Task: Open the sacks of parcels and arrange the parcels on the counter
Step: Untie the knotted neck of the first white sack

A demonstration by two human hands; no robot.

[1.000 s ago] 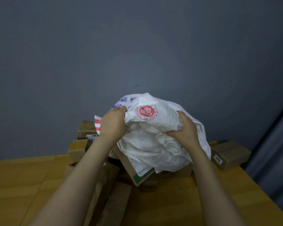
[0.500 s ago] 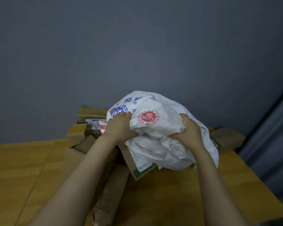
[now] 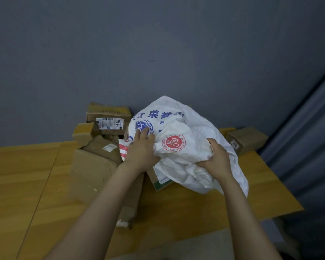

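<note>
**Sack in hand, parcels not yet arranged**

Nearest me, the table (image 3: pixel 26 184) carries a large carton (image 3: pixel 94 166) lying beside the left forearm. Beyond it, the left hand (image 3: pixel 141 149) and right hand (image 3: pixel 217 162) each clutch bunched fabric of the white sack (image 3: pixel 186 128), held over the table's middle. It looks slack, and I cannot see inside. A green-edged box (image 3: pixel 158 178) pokes out below it, in or under I cannot tell. I judge emptying nearly done. Next: shake the sack clear and set it aside. Farther back, a labelled box (image 3: pixel 109 119) sits stacked by the wall, with a small box (image 3: pixel 246 139) at far right
</note>
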